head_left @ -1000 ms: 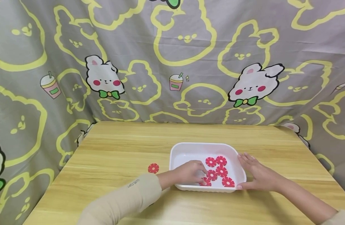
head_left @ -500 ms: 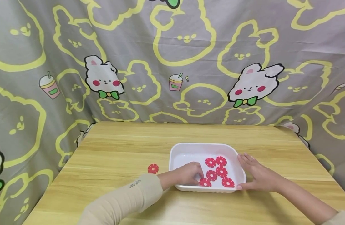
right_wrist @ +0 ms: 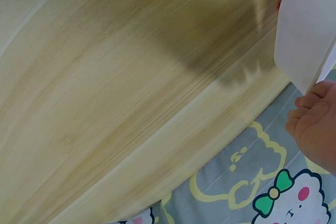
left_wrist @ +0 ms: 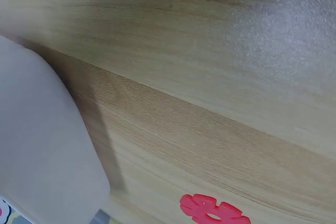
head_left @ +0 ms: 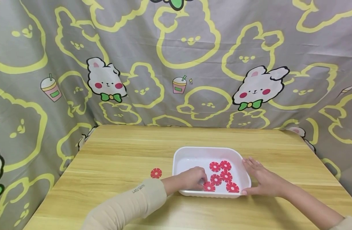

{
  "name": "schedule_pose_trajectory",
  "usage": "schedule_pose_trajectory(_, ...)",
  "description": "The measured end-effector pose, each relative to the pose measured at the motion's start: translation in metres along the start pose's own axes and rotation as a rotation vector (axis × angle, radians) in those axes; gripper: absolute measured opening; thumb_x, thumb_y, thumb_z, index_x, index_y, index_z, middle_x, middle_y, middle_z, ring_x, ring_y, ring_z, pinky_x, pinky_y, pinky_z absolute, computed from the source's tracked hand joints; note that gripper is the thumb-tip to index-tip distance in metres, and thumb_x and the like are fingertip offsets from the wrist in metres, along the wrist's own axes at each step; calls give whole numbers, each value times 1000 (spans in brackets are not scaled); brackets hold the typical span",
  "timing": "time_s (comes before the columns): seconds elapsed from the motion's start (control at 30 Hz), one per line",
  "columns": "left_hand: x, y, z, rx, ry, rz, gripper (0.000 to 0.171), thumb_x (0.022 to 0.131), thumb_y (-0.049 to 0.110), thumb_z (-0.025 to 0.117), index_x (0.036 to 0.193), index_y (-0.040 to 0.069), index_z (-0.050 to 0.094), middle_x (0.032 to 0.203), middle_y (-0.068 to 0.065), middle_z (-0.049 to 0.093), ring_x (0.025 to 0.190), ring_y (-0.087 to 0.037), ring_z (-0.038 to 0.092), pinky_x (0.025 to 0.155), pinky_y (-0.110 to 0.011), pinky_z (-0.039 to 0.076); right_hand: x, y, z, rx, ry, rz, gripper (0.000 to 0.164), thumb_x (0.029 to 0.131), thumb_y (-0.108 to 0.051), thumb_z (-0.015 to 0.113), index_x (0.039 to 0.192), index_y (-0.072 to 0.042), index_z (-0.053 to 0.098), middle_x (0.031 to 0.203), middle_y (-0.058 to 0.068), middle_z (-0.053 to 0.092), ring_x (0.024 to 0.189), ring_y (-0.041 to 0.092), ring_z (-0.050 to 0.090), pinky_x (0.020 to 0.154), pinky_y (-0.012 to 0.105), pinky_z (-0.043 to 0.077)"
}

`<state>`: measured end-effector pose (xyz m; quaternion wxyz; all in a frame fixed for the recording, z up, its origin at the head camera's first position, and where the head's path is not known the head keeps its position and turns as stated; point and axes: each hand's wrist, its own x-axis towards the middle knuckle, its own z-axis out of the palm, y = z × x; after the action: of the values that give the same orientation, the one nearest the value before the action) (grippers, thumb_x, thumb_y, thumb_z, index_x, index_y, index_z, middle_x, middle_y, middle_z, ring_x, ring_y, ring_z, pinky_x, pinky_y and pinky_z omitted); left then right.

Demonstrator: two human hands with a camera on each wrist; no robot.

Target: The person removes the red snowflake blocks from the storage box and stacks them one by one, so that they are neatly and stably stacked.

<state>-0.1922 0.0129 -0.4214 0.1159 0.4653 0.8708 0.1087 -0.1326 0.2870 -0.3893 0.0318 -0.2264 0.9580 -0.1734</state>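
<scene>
Tabletop [head_left: 115, 147]: light yellow-brown wood grain, streaks running mostly side to side, shiny patch in left wrist view. White tray [head_left: 210, 194], rounded corners, sits flat a bit right of middle, shadow beside it. Single red disc [head_left: 156, 173], notched edge, centre hole, lies flat left of tray, near but apart.
</scene>
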Motion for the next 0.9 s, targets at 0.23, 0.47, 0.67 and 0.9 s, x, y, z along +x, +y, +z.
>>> schedule_pose_trajectory(0.23, -4, -1, -1, -138, 38, -62, 17, 78, 15, 72, 94, 9, 72, 89, 2, 69, 79, 0, 57, 71, -7, 45, 0, 0, 0, 6, 1, -3, 108, 64, -57, 74, 136, 13, 34, 141, 32, 34, 128, 55, 27, 98, 67, 30)
schedule_pose_trajectory(0.47, -9, -4, -9, -220, 90, -96, 18, 77, 12, 71, 94, 7, 72, 91, 1, 69, 86, -2, 60, 76, -9, 47, -1, 1, 1, 9, 4, -6, 107, 65, -56, 74, 136, 13, 33, 142, 32, 33, 128, 55, 27, 97, 67, 29)
schedule_pose_trajectory(0.67, -13, -8, -15, -230, 134, -69, 18, 79, 12, 71, 96, 7, 72, 92, -1, 70, 89, -6, 62, 80, -10, 48, -1, 0, 0, 2, 2, -7, 107, 65, -56, 74, 135, 14, 34, 141, 33, 33, 128, 55, 27, 98, 67, 29)
schedule_pose_trajectory(0.9, -23, -12, -27, -263, 227, -18, 17, 80, 12, 71, 95, 3, 71, 92, -5, 70, 90, -13, 64, 83, -15, 50, 0, 0, 0, -11, 2, -12, 107, 65, -57, 74, 135, 14, 34, 141, 33, 34, 127, 56, 28, 98, 67, 30)
